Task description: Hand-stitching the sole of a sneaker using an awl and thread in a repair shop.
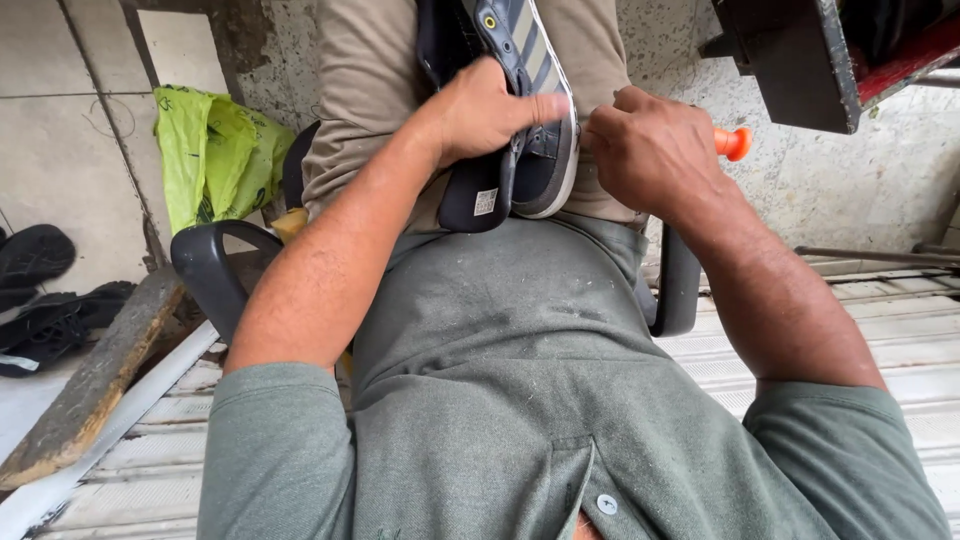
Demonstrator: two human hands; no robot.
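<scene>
Dark navy sneaker with grey side stripes and a white rubber sole (535, 110) sits on my lap, sole edge toward my right side, braced against my thighs so it can't slide. My left hand (480, 110) is clamped flat over the upper, fingers spread across the stripes, pinning it down. My right hand (650, 150) is closed around a tool with an orange plastic handle (733, 142); only the handle end shows, and the working tip is hidden behind my knuckles at the sole edge. Holding it low keeps the tip right at the seam, I'd say.

I'm in a black armchair with plastic armrests (210, 265). Floor is worn, speckled concrete (850, 190). A crumpled lime-green plastic bag (215, 155) lies left, and black sandals (40, 290) beyond it. A dark metal frame with a red edge (810, 60) is top right.
</scene>
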